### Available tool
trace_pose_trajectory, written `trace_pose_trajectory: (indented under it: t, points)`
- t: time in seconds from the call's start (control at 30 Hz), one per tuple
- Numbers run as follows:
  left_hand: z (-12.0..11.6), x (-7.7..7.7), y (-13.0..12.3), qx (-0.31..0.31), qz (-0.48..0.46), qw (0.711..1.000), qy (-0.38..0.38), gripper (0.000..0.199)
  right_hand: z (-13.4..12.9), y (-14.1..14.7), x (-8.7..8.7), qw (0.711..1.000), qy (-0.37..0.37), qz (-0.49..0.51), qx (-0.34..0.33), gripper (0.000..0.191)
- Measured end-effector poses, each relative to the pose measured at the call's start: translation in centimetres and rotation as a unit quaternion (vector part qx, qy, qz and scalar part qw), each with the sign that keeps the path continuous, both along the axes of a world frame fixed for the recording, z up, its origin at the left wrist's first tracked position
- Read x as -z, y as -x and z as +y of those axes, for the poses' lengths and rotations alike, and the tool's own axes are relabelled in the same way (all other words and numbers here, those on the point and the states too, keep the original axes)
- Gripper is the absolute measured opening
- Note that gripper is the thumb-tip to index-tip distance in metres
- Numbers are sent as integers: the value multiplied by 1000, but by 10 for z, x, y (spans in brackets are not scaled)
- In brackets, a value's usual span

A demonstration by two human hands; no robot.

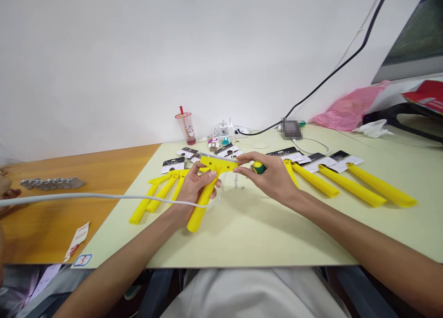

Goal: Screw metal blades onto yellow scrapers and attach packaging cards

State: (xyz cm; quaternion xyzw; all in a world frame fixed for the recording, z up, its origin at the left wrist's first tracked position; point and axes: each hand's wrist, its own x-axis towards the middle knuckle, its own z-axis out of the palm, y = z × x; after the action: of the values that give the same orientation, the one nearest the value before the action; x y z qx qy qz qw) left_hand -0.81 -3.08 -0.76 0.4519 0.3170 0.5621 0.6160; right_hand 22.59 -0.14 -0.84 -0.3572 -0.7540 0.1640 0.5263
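A yellow T-shaped scraper (218,164) with a metal strip along its head is tilted above the table. My left hand (195,189) is closed round the scraper where handle and head meet. My right hand (273,175) has thumb and forefinger at the right end of the head. Tucked in that hand is a green and yellow screwdriver handle (259,167); its shaft is hidden. More yellow scrapers (162,193) lie left of my hands. On the right, several yellow handles (353,185) lie with black and white cards (316,161). Small screws (236,180) rest behind the hands.
A white cable (104,196) crosses in front of my left hand. A cup with a red straw (187,128) and a power strip (224,128) stand near the wall. At left, metal pieces (51,184) lie on a wooden table near another person's hand (7,189).
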Motion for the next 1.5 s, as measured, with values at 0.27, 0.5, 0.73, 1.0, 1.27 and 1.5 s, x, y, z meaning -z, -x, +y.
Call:
trace_pose_trajectory:
  t: [0.27,0.5,0.73,1.0,1.27,1.5]
  points:
    - [1,0,2,23,-4,1000,6,57,-2,-3,-11,996,70,-9,-45,27]
    - [-3,0,1,61,-1,998,22,55,-9,-6,-26,975,212,19,-66,44]
    - [-2,4,2,65,-11,997,33,52,-11,-8,-33,969,233,15,-78,35]
    - [-4,2,1,70,-8,997,36,51,-12,-9,-35,968,236,15,-84,33]
    - [-2,-2,1,42,-37,998,25,52,-6,-11,-30,982,178,18,-58,38]
    - [6,-6,7,18,-90,995,36,56,12,-27,-24,991,-13,-133,22,12]
